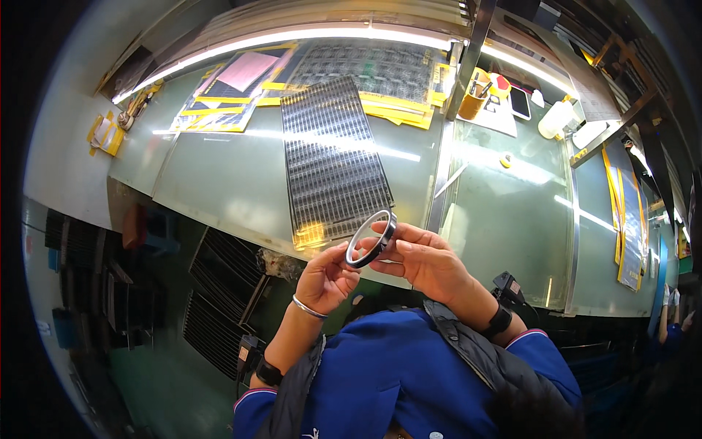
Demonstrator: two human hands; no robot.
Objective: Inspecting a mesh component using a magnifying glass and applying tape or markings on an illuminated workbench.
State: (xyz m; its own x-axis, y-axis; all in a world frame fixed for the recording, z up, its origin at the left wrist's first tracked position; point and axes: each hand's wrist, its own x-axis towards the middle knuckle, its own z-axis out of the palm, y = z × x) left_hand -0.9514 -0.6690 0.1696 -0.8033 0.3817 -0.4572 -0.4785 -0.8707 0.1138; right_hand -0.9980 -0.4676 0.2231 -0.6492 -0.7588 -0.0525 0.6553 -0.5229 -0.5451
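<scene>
Between my two hands is a narrow roll of black tape (388,232) with a pale inner ring, held tilted above the table's near edge. My left hand (326,278) pinches its lower left rim with closed fingers. My right hand (429,262) grips the roll from the right, thumb and fingers closed at its edge. Just beyond the roll lies a long dark sheet (333,154) printed with rows of small repeated shapes. Its near end shines yellow and reaches the front of the glass-topped table (227,186).
Yellow-edged patterned sheets (365,69) and a pink paper (248,70) lie at the back. Right of a metal post (468,62) are a pen holder (475,99), a phone (520,103), a white bottle (557,118) and a small yellow roll (506,160). Dark racks (223,322) stand lower left.
</scene>
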